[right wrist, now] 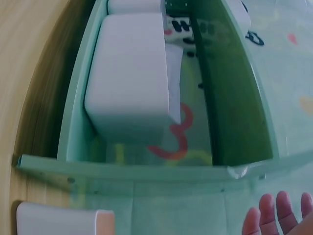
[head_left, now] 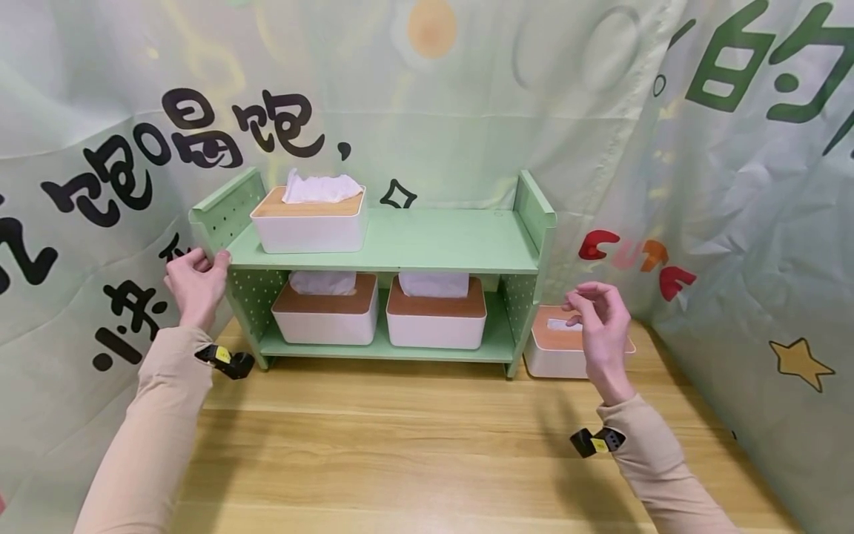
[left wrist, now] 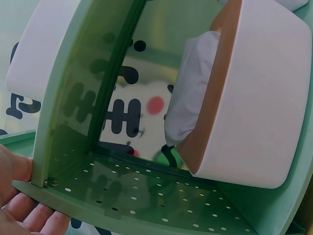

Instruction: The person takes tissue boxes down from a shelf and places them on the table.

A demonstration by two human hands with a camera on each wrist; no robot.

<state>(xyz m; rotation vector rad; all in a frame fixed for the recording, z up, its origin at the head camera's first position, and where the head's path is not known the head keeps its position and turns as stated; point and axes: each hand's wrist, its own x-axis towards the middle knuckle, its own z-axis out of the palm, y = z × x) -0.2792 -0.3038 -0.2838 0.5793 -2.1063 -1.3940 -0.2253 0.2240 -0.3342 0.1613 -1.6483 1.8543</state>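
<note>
A two-tier green shelf (head_left: 440, 256) stands on the table against the back cloth. My left hand (head_left: 196, 280) grips the front edge of its left side panel, at the height of the upper board. In the left wrist view, the thumb (left wrist: 18, 165) lies on one side of the perforated panel (left wrist: 142, 196), with the fingers round its outer side. My right hand (head_left: 603, 326) is held in the air beyond the shelf's right side, fingers loosely bent and holding nothing. Behind it, a tissue box (head_left: 557, 361) with a wood-coloured lid sits on the table, partly hidden by that hand.
One white tissue box (head_left: 312, 234) is on the upper board, at the left. Two more, a left one (head_left: 325, 326) and a right one (head_left: 436, 330), stand side by side on the lower board. Printed cloth (head_left: 747, 245) hangs along the wooden table's (head_left: 373, 437) back and sides.
</note>
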